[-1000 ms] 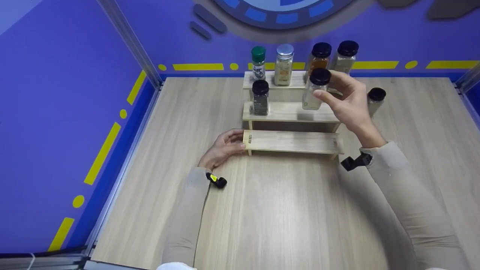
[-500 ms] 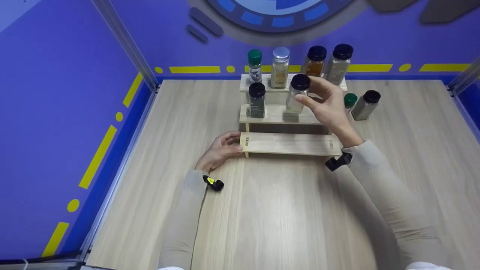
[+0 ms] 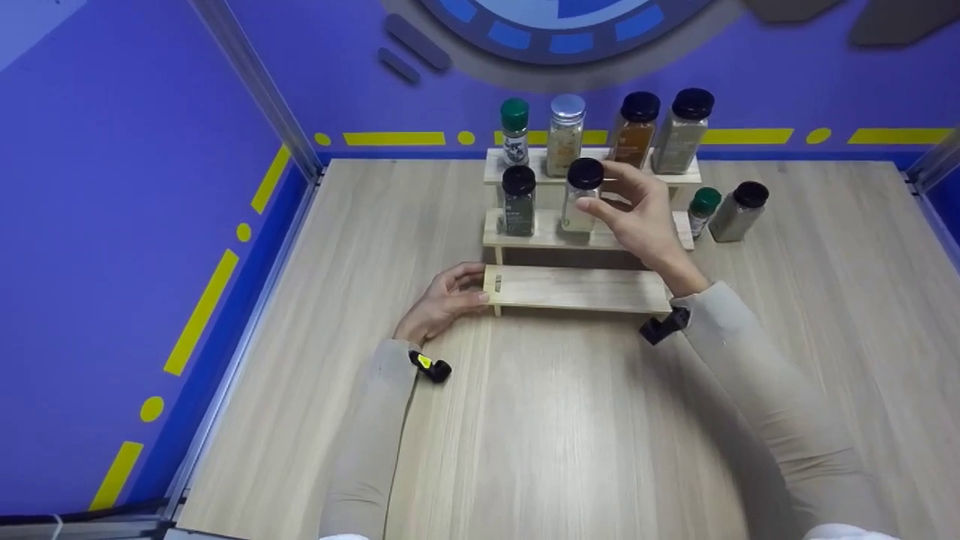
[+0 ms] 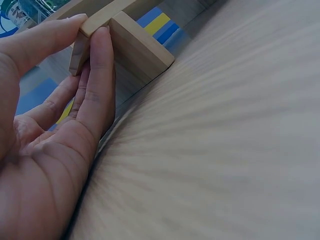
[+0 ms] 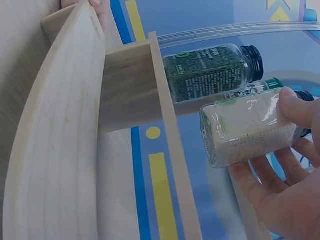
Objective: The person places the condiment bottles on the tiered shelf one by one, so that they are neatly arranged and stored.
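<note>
A glass spice jar (image 3: pixel 579 208) with a black lid and pale contents is gripped by my right hand (image 3: pixel 637 214), thumb on one side and fingers on the other. It is upright over the middle step of the wooden tiered rack (image 3: pixel 585 289); in the right wrist view the jar's base (image 5: pixel 212 145) appears slightly above the shelf edge. To its left on that step stands a jar of dark green herbs (image 3: pixel 519 204). My left hand (image 3: pixel 442 300) pinches the left end of the lowest step; the left wrist view shows thumb and fingers on the wooden end (image 4: pixel 100 22).
On the top step stand a green-capped jar (image 3: pixel 515 135), a silver-lidded jar (image 3: pixel 566 139), an orange-brown jar (image 3: pixel 636 135) and a grey-beige jar (image 3: pixel 681 135). Right of the rack, on the table, are a small green-capped jar (image 3: pixel 702 214) and a black-lidded jar (image 3: pixel 739 214).
My right hand has moved left along the middle step with the pale jar, bringing it nearer the dark green one and slightly lower. My left hand keeps its hold on the rack.
</note>
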Demonstrator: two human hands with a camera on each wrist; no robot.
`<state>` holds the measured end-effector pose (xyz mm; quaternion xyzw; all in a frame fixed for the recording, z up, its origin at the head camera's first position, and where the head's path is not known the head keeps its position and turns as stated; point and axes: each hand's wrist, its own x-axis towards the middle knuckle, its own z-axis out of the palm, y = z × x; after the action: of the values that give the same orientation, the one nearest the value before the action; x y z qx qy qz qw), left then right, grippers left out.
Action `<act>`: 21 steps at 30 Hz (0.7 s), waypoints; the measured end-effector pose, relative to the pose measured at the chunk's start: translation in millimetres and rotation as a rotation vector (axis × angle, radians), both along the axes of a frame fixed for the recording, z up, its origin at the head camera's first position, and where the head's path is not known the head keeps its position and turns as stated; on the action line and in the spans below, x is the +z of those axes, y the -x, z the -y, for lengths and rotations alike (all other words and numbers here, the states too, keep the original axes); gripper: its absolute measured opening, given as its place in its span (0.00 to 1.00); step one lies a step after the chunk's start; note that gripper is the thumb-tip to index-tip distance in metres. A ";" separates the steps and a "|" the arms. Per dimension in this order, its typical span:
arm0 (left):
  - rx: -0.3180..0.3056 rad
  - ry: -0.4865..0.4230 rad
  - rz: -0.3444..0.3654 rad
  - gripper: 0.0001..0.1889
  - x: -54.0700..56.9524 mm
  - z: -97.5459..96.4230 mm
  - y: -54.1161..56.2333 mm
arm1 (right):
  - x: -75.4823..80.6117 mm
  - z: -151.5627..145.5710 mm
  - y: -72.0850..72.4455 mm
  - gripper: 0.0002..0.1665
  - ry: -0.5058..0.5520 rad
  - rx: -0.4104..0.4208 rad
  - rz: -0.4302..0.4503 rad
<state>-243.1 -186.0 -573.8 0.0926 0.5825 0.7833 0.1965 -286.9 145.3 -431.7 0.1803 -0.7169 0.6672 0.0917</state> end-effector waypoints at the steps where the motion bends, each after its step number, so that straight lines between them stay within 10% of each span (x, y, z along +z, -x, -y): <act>1: -0.001 0.002 -0.003 0.35 -0.1 -0.1 0.0 | -0.8 0.7 0.1 0.29 -0.004 -0.002 0.003; 21: -0.004 -0.018 0.000 0.35 -0.1 -0.2 -0.3 | -8.6 19.1 6.5 0.31 0.042 0.023 0.005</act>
<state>-242.8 -185.8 -573.9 0.0954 0.5753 0.7880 0.1975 -293.4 126.2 -440.3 0.1849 -0.7010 0.6834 0.0860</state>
